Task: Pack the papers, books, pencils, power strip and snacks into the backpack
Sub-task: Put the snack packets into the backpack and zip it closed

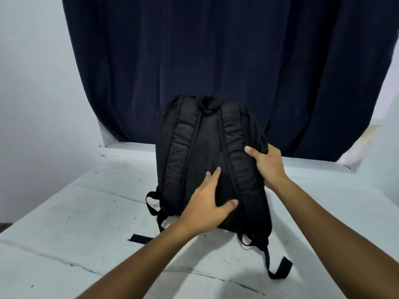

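Both hands are on the backpack (212,147), and it stands upright on the white bench (64,244), strap side facing the person, top leaning back near the dark curtain (216,50). Left hand (207,203) lies flat on the back panel, fingers straight and spread, thumb out to the side, pressing low between the two shoulder straps (179,145). Right hand (266,164) grips the right edge of the bag, thumb across the strap, fingers wrapped round the side and out of sight. That looks like a steadying hold: one palm pins the soft panel so the bag doesn't flop, the other clamps the side, ready to turn or tip it. Zips and openings face away, so no way to tell whether it's open or closed. No papers, books, pencils, power strip or snacks anywhere in view, so my read is they're either already inside or out of shot. Loose strap ends trail on the bench toward the person, and a short black strip (140,238) lies flat just left of the bag. Pale wall (32,83) on the left.
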Available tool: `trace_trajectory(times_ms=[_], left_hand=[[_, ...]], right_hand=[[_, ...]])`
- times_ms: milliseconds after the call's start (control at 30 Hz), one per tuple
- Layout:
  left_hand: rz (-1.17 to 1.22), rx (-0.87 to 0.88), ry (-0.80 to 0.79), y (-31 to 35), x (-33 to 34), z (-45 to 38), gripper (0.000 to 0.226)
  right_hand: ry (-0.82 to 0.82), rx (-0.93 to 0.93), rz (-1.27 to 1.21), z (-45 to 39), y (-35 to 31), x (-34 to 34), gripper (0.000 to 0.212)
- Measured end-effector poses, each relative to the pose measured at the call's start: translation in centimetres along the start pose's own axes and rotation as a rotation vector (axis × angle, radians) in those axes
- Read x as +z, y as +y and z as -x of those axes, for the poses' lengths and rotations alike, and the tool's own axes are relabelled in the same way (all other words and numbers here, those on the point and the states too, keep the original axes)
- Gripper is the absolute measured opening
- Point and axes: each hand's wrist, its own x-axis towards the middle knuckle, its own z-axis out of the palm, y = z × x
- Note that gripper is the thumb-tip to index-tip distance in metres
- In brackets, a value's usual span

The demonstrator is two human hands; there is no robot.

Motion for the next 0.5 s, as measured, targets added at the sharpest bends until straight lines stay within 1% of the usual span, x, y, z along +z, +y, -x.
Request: trace_trajectory(times_ms=[67, 100, 133, 200, 233, 300, 367, 433, 467, 500], left_hand=[[0.085, -0.119, -0.099, 1.0, 0.4, 0.0, 0.111], [0.112, -0.148, -0.099, 1.0, 0.3, 0.0, 0.119], [0.134, -0.158, -0.066, 0.9, -0.2, 0.0, 0.126], [0.152, -0.141, 0.028, 0.1, -1.8, 0.1, 0.134], [0.163, -0.138, 0.051, -0.4, -2.9, 0.1, 0.134], [0.177, -0.111, 0.058, -1.6, -5.7, 0.0, 0.129], [0.093, -0.057, 0.113, -2.4, -8.1, 0.0, 0.121], [-0.117, -0.095, 0.277, -2.7, -9.1, 0.5, 0.129], [-0.185, -0.120, 0.373, -2.5, -9.1, 1.0, 0.135], [-0.196, -0.121, 0.469, -2.5, -8.9, 1.4, 0.135]], right_hand=[[-0.031, -0.119, 0.269, 0.8, -1.0, 0.8, 0.004], [-0.055, -0.147, 0.382, 1.3, -1.6, 1.3, 0.010], [-0.081, -0.149, 0.440, 1.8, -2.3, 1.8, 0.018], [-0.151, -0.135, 0.430, 3.0, -3.7, 3.1, 0.032], [-0.193, -0.126, 0.407, 3.6, -4.3, 3.9, 0.037], [-0.286, -0.085, 0.342, 5.0, -5.4, 5.9, 0.041], [-0.349, -0.026, 0.266, 6.1, -5.9, 8.3, 0.038], [-0.374, 0.018, 0.235, 6.8, -6.0, 10.7, 0.044], [-0.388, 0.038, 0.228, 7.0, -5.9, 11.8, 0.047], [-0.417, 0.063, 0.219, 7.1, -5.6, 12.9, 0.047]])
